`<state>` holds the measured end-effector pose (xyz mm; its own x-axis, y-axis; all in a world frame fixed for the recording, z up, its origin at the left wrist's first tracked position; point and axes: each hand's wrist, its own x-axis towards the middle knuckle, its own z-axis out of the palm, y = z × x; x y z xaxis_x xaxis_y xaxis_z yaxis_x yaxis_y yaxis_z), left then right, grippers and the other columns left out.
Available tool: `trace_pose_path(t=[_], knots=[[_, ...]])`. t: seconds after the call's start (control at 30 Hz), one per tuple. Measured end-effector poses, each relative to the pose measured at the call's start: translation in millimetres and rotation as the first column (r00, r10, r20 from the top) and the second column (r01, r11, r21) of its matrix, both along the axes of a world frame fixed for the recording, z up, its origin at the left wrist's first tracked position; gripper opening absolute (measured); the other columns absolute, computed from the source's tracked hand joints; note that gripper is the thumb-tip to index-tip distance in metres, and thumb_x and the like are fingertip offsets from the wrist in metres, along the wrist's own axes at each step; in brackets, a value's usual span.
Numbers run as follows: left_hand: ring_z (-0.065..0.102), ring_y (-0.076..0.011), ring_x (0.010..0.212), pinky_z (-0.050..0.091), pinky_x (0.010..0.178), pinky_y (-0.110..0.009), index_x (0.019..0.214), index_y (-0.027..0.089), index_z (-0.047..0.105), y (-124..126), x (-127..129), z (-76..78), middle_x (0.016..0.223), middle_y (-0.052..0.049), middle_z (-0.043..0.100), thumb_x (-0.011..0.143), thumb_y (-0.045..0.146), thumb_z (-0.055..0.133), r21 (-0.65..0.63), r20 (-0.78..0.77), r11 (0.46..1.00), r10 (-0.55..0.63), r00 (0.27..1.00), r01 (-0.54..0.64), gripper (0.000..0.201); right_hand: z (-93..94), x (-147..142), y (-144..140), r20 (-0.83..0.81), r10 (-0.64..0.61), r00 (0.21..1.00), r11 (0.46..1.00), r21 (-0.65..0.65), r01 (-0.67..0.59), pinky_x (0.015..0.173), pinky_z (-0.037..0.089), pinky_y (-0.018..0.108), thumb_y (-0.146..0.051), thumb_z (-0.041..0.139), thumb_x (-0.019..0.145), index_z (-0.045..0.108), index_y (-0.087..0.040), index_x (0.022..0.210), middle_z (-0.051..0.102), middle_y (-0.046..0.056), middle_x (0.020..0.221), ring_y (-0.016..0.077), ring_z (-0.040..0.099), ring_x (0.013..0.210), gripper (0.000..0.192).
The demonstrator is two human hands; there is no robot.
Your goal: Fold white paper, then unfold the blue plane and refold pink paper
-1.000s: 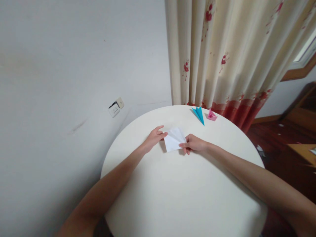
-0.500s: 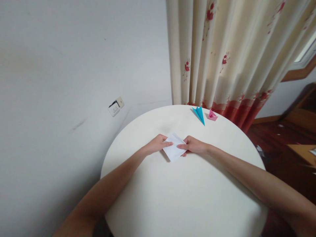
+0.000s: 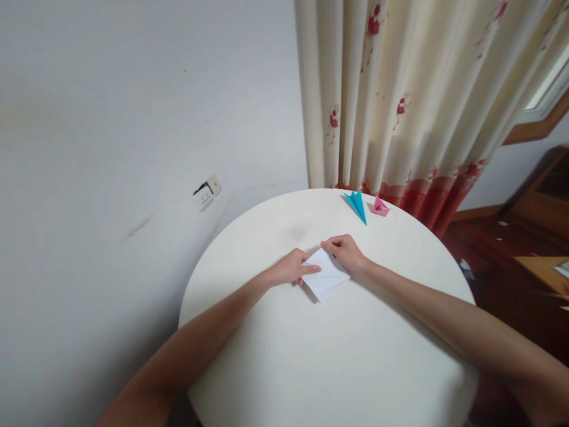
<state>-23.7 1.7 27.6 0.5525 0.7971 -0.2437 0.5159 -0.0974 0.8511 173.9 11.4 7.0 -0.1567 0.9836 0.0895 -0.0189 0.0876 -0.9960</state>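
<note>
- White paper [image 3: 328, 282], folded: over the round table [image 3: 329, 362], slightly rightward of before.
- Left hand [image 3: 291, 267]: closed on its left corner, thumb above, as earlier.
- Right hand [image 3: 349, 254]: shifted from right corner to far corner; fingers curled, tips there, pinch uncertain.
- Blue folded paper [image 3: 357, 207], pink folded paper [image 3: 380, 207]: unmoved.

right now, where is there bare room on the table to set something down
On the round table, the widest bare patch lies between the white paper and the picture's bottom edge; another, between the left hand and the table's far-left rim. It's crowded around the blue paper plane and pink paper boat.
</note>
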Motion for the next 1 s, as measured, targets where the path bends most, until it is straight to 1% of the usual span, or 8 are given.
trace_pose_path(t=[0.07,0.13,0.27,0.37,0.53,0.83,0.93,1.0], knots=[[0.047,-0.0072,0.036,0.029,0.033,-0.017,0.074,0.011,0.066,0,-1,-0.2,0.054,-0.001,0.058,0.077,0.049,0.069,-0.017,0.017,1.0,0.004,1.0,-0.004,0.038,2.0,3,5,-0.047,-0.083,0.995,0.996,0.009,0.083,0.046,0.031,0.024,-0.054,0.069,0.07,0.061,-0.015,0.058,0.057,0.001,0.054,0.0109,0.045,0.05,0.041],[0.046,-0.0067,0.037,0.029,0.033,-0.017,0.078,0.01,0.067,1,-1,-0.7,0.056,-0.001,0.06,0.076,0.05,0.069,-0.015,0.041,0.999,0.053,0.998,-0.052,0.04,4.0,8,9,-0.074,-0.101,0.992,0.995,-0.01,0.101,0.05,0.035,0.024,-0.058,0.067,0.072,0.065,-0.015,0.064,0.062,0.003,0.061,0.0125,0.05,0.055,0.045],[0.047,-0.0069,0.039,0.03,0.035,-0.017,0.083,0.009,0.069,5,1,-2.6,0.059,-0.002,0.062,0.075,0.054,0.069,0.028,0.127,0.971,0.23,0.965,-0.236,0.046,2.8,14,11,-0.038,0.083,0.996,0.994,-0.074,-0.086,0.056,0.04,0.026,-0.068,0.06,0.075,0.07,-0.011,0.075,0.067,0.009,0.071,0.016,0.056,0.064,0.059],[0.052,-0.0094,0.045,0.036,0.04,-0.019,0.085,0.007,0.07,8,2,-5.3,0.064,-0.005,0.066,0.072,0.056,0.071,0.024,0.244,0.943,0.318,0.916,-0.333,0.051,-2.2,14,9,0.081,0.165,0.983,0.986,-0.05,-0.162,0.052,0.034,0.026,-0.066,0.07,0.068,0.069,-0.01,0.069,0.062,0.005,0.06,0.0126,0.048,0.055,0.056],[0.062,-0.0158,0.061,0.045,0.053,-0.024,0.087,0.006,0.072,13,3,-10.9,0.077,-0.01,0.072,0.066,0.056,0.076,0.017,0.373,0.909,0.381,0.846,-0.416,0.055,-3.1,13,10,0.174,0.016,0.985,0.999,0.033,-0.022,0.047,0.025,0.026,-0.062,0.071,0.064,0.064,-0.013,0.059,0.05,-0.001,0.049,0.0091,0.036,0.049,0.05],[0.061,-0.0161,0.061,0.046,0.054,-0.025,0.083,0.006,0.072,11,6,-8.7,0.075,-0.009,0.071,0.066,0.059,0.075,0.044,0.411,0.894,0.39,0.824,-0.445,0.056,4.9,19,16,0.207,-0.118,0.971,0.987,0.131,0.092,0.048,0.029,0.027,-0.062,0.065,0.07,0.058,-0.017,0.051,0.056,0.003,0.049,0.0101,0.039,0.046,0.05],[0.06,-0.0162,0.06,0.047,0.053,-0.026,0.082,0.005,0.071,12,5,-9.5,0.074,-0.009,0.07,0.065,0.06,0.075,0.049,0.416,0.884,0.404,0.815,-0.464,0.057,4.8,24,20,0.177,-0.161,0.971,0.977,0.165,0.132,0.052,0.035,0.027,-0.066,0.062,0.073,0.058,-0.017,0.051,0.058,0.004,0.052,0.0121,0.046,0.049,0.053],[0.06,-0.0164,0.06,0.048,0.052,-0.027,0.083,0.005,0.071,13,3,-11.0,0.075,-0.009,0.069,0.066,0.06,0.075,0.054,0.42,0.87,0.425,0.802,-0.489,0.057,4.8,27,21,0.127,-0.21,0.969,0.972,0.133,0.193,0.053,0.037,0.027,-0.068,0.06,0.074,0.06,-0.017,0.056,0.062,0.006,0.056,0.0139,0.051,0.052,0.054]])
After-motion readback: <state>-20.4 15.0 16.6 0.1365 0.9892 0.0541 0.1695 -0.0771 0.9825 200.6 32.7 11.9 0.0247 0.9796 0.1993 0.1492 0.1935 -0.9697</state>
